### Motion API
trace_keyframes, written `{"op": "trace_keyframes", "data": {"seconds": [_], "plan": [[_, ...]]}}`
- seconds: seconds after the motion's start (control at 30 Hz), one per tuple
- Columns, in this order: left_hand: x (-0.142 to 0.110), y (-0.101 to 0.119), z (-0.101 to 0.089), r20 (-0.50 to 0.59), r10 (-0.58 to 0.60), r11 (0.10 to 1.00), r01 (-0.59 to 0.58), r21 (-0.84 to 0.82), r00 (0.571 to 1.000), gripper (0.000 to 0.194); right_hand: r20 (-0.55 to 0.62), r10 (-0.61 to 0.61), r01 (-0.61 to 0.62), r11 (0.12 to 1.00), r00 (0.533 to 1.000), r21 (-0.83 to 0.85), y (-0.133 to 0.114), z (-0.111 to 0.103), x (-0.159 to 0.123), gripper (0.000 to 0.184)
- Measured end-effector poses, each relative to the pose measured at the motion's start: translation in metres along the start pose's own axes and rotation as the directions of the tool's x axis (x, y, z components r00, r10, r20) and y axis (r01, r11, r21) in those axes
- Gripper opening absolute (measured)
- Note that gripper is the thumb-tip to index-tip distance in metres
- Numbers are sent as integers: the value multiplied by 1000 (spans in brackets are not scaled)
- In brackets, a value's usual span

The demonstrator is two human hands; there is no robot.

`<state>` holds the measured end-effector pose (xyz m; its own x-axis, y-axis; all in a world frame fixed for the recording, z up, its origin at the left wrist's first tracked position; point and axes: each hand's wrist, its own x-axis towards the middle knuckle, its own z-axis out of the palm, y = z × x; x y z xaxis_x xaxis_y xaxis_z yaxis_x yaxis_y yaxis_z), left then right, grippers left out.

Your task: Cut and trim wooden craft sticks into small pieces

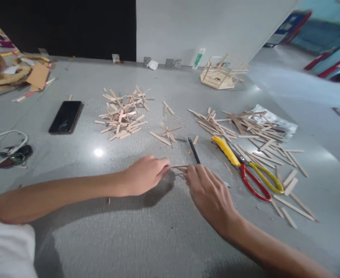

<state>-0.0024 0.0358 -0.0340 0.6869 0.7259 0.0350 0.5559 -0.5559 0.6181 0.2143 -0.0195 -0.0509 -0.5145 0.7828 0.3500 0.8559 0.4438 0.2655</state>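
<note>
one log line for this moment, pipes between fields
left hand: pinching thin stick | right hand: at stick's other end | scissors: right of right hand

head camera looks forward, down over tabletop [123, 235]

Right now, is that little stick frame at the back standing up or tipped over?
Standing up: the stick frame rests with its flat base on the table, and thin posts rise above.

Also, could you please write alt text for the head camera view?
A person's left hand and right hand hold a thin wooden stick between them over a gray table. Beyond lie loose wooden sticks, scissors with red and yellow handles, a dark phone and an open wooden frame.
</note>
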Motion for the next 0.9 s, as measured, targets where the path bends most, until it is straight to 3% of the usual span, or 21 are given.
{"op": "trace_keyframes", "data": {"seconds": [0.1, 0.2, 0.37, 0.53, 0.67, 0.77, 0.9], "plan": [[-8, 8, 9, -119, 56, 982, -34, 185, 991, 28, -28, 73, -63, 959, 997, 277, 4, -2, 2, 27], [-14, 11, 14, -179, 137, 950, -78, 303, 974, 30, 49, 106, -116, 846, 993, 521, 7, -7, 2, 24], [-19, 7, 19, -206, 327, 822, -170, 543, 922, 26, 120, 129, -176, 695, 984, 697, 10, -13, 0, 21], [-17, 6, 23, -272, 530, 671, -201, 714, 803, 23, 123, 185, -208, 561, 975, 802, 3, -13, 0, 21], [-18, 8, 25, -335, 606, 657, -217, 722, 721, 16, 148, 262, -247, 401, 954, 882, -14, -10, -4, 27], [-20, 6, 25, -330, 604, 682, -257, 685, 725, 17, 170, 277, -257, 313, 946, 914, -19, -10, -3, 33], [-21, -2, 26, -264, 607, 656, -285, 699, 750, 21, 177, 142, -220, 407, 974, 886, 6, -14, 5, 33]]}}
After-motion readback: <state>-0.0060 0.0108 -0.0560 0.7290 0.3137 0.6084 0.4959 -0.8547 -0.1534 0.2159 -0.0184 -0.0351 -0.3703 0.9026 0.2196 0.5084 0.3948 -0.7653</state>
